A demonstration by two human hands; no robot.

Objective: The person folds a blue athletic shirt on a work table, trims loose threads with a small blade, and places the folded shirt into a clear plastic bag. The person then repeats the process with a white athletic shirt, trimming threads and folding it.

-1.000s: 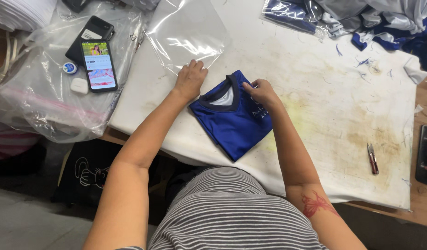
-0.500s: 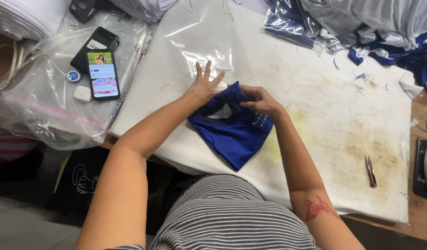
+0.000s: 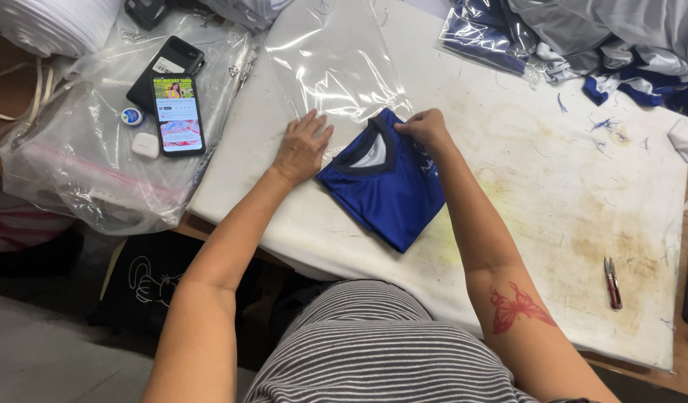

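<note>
White padding with brown and yellow stains covers the work table [image 3: 553,224]. A folded blue jersey [image 3: 385,186] lies on it, close to the near edge, with its dark collar pointing away from the person. Everything else sits around this jersey.

Just past the collar lies a clear plastic bag [image 3: 332,63], flat and shiny, with its mouth touching the top of the jersey. The left hand [image 3: 303,145] rests flat on the bag's near end, fingers spread and open, right beside the jersey's left corner. The right hand [image 3: 427,130] pinches the top right corner of the jersey by the collar, fingers closed on the cloth.

Far left of the jersey, a lit phone [image 3: 177,113] lies on a heap of clear bags [image 3: 98,179], next to a small white case [image 3: 145,145]. Far right of the jersey, near the table's edge, lie small red thread snips [image 3: 612,282]. Beyond the jersey, at the far right corner, sits a pile of blue and grey clothes [image 3: 605,37].
</note>
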